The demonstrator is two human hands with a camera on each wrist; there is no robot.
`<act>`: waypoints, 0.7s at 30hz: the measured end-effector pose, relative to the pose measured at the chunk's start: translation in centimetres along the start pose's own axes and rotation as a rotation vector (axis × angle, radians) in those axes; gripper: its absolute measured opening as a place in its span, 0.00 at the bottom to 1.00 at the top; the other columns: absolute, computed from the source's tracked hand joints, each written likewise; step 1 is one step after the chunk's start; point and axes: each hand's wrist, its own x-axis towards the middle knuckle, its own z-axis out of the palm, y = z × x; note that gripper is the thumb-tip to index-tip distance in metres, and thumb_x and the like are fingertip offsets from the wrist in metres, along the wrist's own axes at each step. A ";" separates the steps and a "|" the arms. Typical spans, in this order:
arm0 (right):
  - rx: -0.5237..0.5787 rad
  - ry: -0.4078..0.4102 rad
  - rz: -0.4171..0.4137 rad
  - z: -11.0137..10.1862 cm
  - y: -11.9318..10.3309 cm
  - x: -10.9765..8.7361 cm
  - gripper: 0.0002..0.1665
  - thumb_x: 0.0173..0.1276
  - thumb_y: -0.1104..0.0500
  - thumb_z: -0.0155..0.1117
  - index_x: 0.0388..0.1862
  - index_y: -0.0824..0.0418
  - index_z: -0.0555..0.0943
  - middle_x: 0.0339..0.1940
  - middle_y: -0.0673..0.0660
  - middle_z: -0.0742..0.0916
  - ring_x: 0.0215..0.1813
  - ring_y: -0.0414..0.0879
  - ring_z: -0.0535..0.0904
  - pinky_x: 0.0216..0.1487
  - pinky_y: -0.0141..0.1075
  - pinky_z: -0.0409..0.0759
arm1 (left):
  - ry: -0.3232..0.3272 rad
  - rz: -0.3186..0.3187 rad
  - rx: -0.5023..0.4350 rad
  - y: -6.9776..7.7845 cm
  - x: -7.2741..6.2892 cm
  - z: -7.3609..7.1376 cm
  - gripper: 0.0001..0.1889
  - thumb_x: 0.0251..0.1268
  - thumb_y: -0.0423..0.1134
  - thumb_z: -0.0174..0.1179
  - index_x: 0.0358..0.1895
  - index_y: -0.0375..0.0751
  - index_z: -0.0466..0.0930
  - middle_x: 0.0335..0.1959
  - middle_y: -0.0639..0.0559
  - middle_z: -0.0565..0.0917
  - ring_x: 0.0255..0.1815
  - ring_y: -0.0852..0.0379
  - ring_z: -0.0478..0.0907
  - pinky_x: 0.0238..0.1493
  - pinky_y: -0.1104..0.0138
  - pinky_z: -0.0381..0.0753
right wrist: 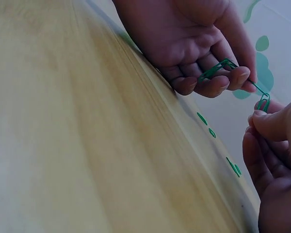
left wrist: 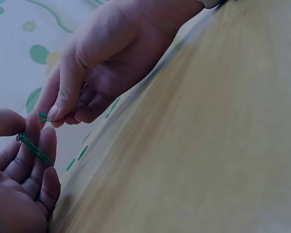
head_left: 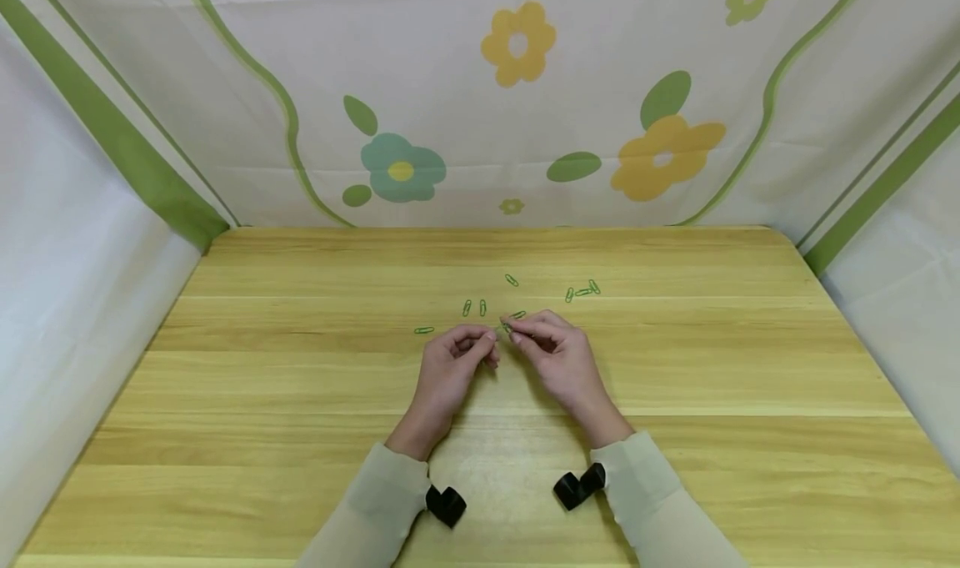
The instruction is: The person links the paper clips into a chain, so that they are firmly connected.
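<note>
Both hands meet over the middle of the table. My left hand holds green paper clips; in the left wrist view a linked pair of paper clips hangs from its thumb and forefinger, across the other fingers. My right hand pinches another green paper clip between thumb and forefinger. In the right wrist view, the end of a clip from the left hand meets the loop of that one. The fingertips cover part of each held clip.
Several loose green paper clips lie on the wooden table beyond the hands: one clip at the left, a pair in the middle, one clip farther back and a cluster to the right. A flowered curtain stands behind the table.
</note>
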 end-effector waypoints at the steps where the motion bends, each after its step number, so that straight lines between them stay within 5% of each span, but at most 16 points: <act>1: 0.005 0.001 0.015 0.0 -0.1 0.0 0.14 0.74 0.65 0.73 0.56 0.56 0.92 0.51 0.56 0.92 0.52 0.46 0.87 0.53 0.28 0.85 | 0.003 -0.001 -0.007 0.0 0.0 0.0 0.10 0.81 0.36 0.63 0.50 0.31 0.87 0.38 0.36 0.88 0.35 0.56 0.85 0.43 0.68 0.88; 7: 0.034 0.031 0.123 0.0 -0.4 0.1 0.10 0.74 0.65 0.73 0.52 0.60 0.88 0.50 0.58 0.91 0.50 0.46 0.87 0.54 0.30 0.85 | 0.029 0.009 -0.029 0.0 0.0 0.1 0.09 0.80 0.35 0.64 0.50 0.31 0.88 0.37 0.35 0.88 0.34 0.56 0.85 0.42 0.67 0.89; 15: 0.093 0.068 0.116 -0.2 -0.2 0.3 0.08 0.74 0.66 0.72 0.50 0.64 0.87 0.49 0.60 0.90 0.49 0.43 0.86 0.54 0.28 0.85 | 0.049 0.024 -0.017 -0.1 0.1 0.0 0.09 0.79 0.36 0.65 0.49 0.32 0.88 0.36 0.37 0.89 0.35 0.56 0.86 0.44 0.67 0.89; 21: 0.195 0.106 0.127 -0.5 -0.1 0.4 0.08 0.76 0.67 0.70 0.51 0.67 0.86 0.47 0.54 0.89 0.49 0.42 0.85 0.52 0.28 0.87 | 0.060 0.015 0.056 -0.2 0.3 0.1 0.07 0.77 0.36 0.67 0.48 0.36 0.90 0.43 0.41 0.92 0.45 0.52 0.88 0.49 0.68 0.86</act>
